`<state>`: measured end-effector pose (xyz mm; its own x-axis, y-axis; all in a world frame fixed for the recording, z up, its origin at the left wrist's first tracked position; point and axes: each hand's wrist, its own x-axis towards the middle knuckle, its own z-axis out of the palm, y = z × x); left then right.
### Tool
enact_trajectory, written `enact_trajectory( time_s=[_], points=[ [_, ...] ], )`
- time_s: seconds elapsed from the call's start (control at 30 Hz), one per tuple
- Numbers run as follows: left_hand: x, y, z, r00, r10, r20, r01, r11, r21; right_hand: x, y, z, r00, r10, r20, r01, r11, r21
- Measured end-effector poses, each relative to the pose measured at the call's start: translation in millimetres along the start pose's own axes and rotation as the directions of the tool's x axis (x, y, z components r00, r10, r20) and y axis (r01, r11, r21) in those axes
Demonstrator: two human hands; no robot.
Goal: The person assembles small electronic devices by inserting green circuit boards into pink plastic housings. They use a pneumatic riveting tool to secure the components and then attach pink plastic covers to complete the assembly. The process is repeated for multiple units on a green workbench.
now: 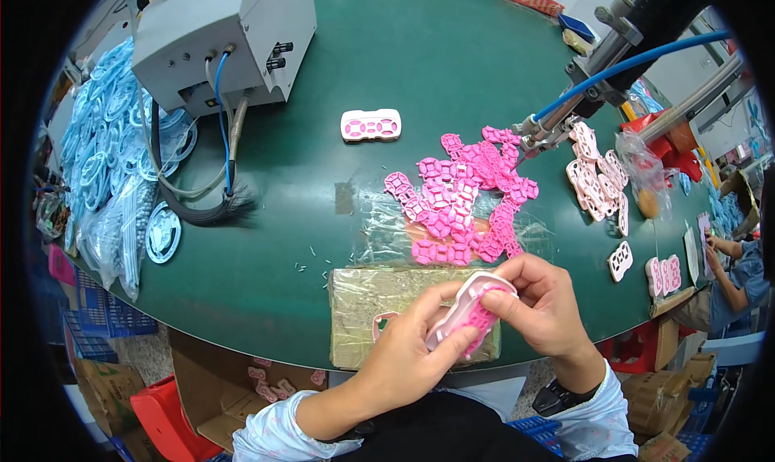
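Over the front edge of the table, both of my hands hold a pale plastic shell point(462, 308) tilted up, its hollow side showing. A bright pink plastic insert point(483, 320) sits in the hollow. My left hand point(404, 345) is closed round the shell's lower end, its thumb on the insert. With its thumb on the insert near the upper end, my right hand point(545, 304) grips both pieces from the other side. Beneath is a tape-wrapped cardboard block point(351, 304), bearing another pale shell point(383, 325) partly hidden by my left hand.
Loose pink inserts point(444, 195) lie heaped beyond the block. A joined pale-and-pink piece point(370, 126) lies farther back. Pale shells point(597, 179) are piled right, under a metal machine arm point(581, 82). A grey control box point(222, 50) and light-blue plastic parts point(101, 155) occupy the left. Another person point(739, 276) sits far right.
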<state>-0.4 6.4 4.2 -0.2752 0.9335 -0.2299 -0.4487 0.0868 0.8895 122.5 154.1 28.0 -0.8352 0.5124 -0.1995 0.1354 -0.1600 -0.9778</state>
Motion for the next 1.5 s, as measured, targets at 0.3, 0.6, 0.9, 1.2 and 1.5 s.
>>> enact_trajectory(
  time_s=[0.3,0.6,0.9,1.2,1.5],
  points=[
    [0,-9,-5,0.997,0.070,-0.033,-0.071,0.997,-0.024,-4,6,5,0.982,-0.105,-0.157,0.105,0.994,-0.005],
    [2,-8,-3,0.992,0.066,-0.107,-0.070,0.997,-0.027,-9,10,15,0.976,-0.103,-0.191,0.108,0.994,0.015],
    [-3,-1,-13,0.999,0.035,0.000,-0.033,0.958,-0.286,-10,17,-1,0.995,-0.078,0.062,0.054,0.947,0.316],
    [-5,4,-15,0.995,-0.021,0.102,0.069,0.867,-0.494,-6,23,10,0.974,-0.023,0.226,-0.073,0.910,0.407],
    [-17,16,-48,0.856,-0.348,0.383,0.506,0.720,-0.475,-8,-29,4,0.658,-0.501,0.562,0.745,0.325,-0.583]
  ],
)
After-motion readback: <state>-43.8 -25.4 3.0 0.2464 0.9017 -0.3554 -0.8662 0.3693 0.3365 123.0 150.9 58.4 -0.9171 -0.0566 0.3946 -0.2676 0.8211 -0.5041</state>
